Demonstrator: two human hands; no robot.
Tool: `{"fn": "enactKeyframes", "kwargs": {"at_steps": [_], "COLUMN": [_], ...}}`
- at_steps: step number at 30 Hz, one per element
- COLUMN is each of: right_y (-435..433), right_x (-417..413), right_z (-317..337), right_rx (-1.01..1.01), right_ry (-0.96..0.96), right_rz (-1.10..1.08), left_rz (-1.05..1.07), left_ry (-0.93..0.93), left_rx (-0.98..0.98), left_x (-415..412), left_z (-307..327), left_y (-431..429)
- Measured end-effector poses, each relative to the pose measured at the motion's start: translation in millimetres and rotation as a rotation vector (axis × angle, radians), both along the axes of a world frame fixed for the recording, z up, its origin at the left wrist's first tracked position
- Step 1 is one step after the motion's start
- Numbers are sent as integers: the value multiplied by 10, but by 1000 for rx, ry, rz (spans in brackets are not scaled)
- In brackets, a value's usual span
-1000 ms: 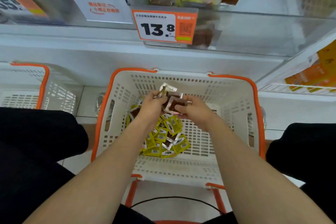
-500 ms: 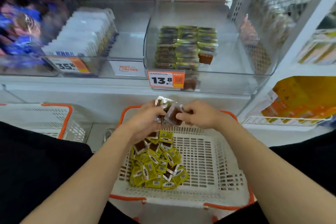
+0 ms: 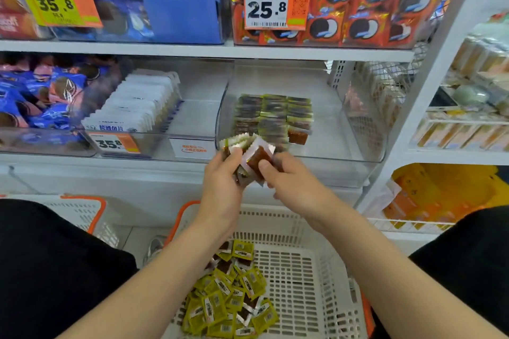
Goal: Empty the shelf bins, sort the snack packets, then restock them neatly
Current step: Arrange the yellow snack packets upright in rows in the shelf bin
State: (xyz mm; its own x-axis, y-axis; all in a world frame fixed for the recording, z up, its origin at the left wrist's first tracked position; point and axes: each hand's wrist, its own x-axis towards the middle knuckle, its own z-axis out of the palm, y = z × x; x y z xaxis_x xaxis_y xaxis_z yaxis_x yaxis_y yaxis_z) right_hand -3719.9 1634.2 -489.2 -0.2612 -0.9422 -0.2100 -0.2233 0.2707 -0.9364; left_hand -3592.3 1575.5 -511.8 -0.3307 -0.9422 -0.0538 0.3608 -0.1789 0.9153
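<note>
My left hand (image 3: 224, 177) grips a small stack of snack packets (image 3: 248, 153) with brown contents and serrated edges, raised in front of the clear shelf bin (image 3: 338, 146). My right hand (image 3: 286, 177) pinches the front packet of that stack with thumb and fingers. Inside the bin, neat rows of the same green and brown packets (image 3: 272, 115) stand at the back left. Below my arms, a white basket with orange rim (image 3: 308, 264) holds a loose heap of yellow-green packets (image 3: 234, 297).
A neighbouring clear bin (image 3: 154, 143) holds white packets behind a 35.8 price tag. Blue and orange cookie packs fill the shelf above. A second white basket (image 3: 80, 212) sits at the left. Yellow bags (image 3: 440, 195) lie on a lower right shelf. My black-clad knees flank the basket.
Both hands have lifted the stack of packets up out of the basket to the front of the clear bin. My view has tilted upward, revealing the upper shelves.
</note>
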Motion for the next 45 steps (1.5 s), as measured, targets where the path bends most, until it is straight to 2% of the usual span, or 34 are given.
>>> {"fn": "enactKeyframes", "kwargs": {"at_steps": [3, 6, 9, 12, 14, 16, 19, 21, 23, 25, 29, 32, 34, 37, 39, 41, 43, 45], "right_y": [-90, -178, -254, -322, -365, -403, -442, -437, -392, -362, -325, -310, -309, -273, -223, -233, -270, -283], "right_x": [21, -36, -194, -322, -330, -294, -256, -231, -192, -173, -165, -168, -181, -318, -428, -509, -555, -560], "right_z": [104, 184, 215, 220, 223, 223, 191, 172, 184, 234, 327, 327, 305, 421, 530, 560, 540, 519], "right_rx": [-274, -420, -453, -337, -372, -455, -438, -400, -444, -523, -672, -737, -745, -689, -596, -569, -544, -454], "right_ry": [74, 239, 481, 605, 528, 395, 495, 413, 243, 174, 404, 706, 804, 657, 440, 251, 288, 185], "right_rz": [-131, -12, 135, 259, 222, 86, -61, -20, 59, 86, -149, -288, -227, -39, 29, -59, -161, -78], "left_rz": [-25, -52, -58, -22, -49, -55, -54, -97, -135, -99, -44, -120, -197, -226, -291, -350, -406, -453], "left_ry": [-34, -32, -12, 42, 97, 126, 162, 122, 90, 17, -194, -161, -97, -11, 32, 19, -4, -4], "left_rx": [-100, -129, -121, -46, 12, 58, 46, -12, -70, -133, -224, -287, -245, -156, -106, -70, -48, -49], "left_x": [-3, -39, -89, -123, -159, -207, -270, -297, -295, -301, -334, -365, -385, -313, -233, -175, -151, -143], "left_z": [258, 429, 450, 462, 500, 537, 572, 599, 610, 624, 561, 532, 502, 590, 643, 692, 714, 723], "left_y": [-123, -251, -323, -349, -373, -386, -405, -368, -334, -392, -488, -359, -286, -327, -388, -410, -408, -387]}}
